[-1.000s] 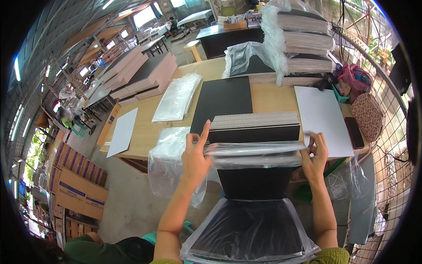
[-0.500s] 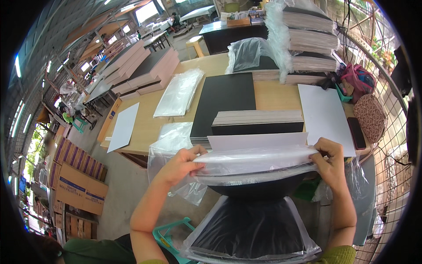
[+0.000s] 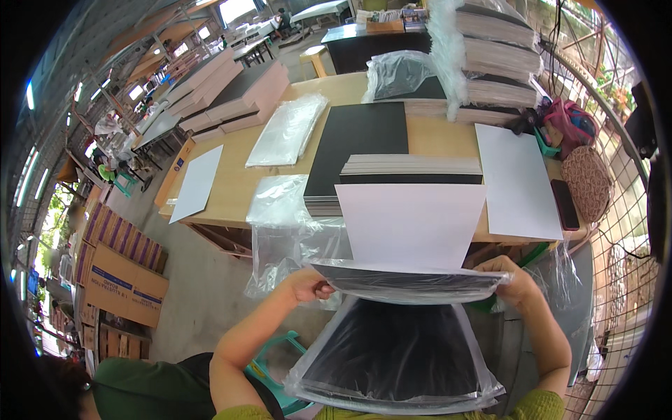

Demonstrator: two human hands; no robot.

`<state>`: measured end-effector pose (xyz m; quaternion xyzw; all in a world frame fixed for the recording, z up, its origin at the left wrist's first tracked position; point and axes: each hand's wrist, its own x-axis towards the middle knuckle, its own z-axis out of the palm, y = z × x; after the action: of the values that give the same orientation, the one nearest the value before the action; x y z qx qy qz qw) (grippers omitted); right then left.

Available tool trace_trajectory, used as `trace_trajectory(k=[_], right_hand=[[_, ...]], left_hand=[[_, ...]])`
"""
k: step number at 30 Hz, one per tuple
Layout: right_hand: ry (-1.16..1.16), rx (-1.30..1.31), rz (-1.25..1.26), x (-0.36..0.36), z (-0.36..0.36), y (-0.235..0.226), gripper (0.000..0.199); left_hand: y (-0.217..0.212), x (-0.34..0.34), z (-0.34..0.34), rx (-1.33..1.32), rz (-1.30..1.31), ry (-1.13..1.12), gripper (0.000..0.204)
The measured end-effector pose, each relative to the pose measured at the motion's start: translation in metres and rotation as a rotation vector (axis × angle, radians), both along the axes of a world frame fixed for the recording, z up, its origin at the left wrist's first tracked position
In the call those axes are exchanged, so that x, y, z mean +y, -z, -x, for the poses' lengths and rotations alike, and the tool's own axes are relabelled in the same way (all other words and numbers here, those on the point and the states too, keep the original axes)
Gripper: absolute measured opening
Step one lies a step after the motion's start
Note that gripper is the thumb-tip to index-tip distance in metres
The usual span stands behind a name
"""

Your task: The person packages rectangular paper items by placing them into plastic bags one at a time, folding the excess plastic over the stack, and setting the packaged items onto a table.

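Left hand (image 3: 308, 285) and right hand (image 3: 514, 280) clenched on opposite ends of a plastic-sleeved stack of black boards (image 3: 409, 283), white sheet (image 3: 409, 224) on top, off the worktop's (image 3: 231, 189) near edge; probably stiff, heavy, slippery, best gripped at both ends.

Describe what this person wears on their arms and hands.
Both hands, left hand and right hand, are bare: no gloves, rings or watch show. The forearms are bare too. Yellow-green sleeves appear only at the lower edge, near the elbows.
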<state>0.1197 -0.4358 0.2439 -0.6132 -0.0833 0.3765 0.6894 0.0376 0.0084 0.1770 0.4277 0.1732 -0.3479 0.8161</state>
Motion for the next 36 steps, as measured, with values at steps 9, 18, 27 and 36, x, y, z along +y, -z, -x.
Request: trace_trajectory(k=[9,18,27,36], right_hand=[[-0.05,0.163,0.163,-0.024,0.046,0.1,0.021],[0.099,0.018,0.395,-0.027,0.05,0.174,0.018],[0.202,-0.139,0.463,-0.028,0.03,0.236,0.021],[0.276,-0.458,0.864,-0.04,0.022,0.28,0.023]], left_hand=[[0.063,-0.043,0.046,0.016,-0.143,-0.052,0.021],[0.114,-0.046,0.039,0.037,-0.374,-0.084,0.024],[0.127,-0.057,0.03,-0.099,-0.378,-0.064,0.027],[0.168,-0.014,0.016,-0.227,-0.584,0.076,0.02]])
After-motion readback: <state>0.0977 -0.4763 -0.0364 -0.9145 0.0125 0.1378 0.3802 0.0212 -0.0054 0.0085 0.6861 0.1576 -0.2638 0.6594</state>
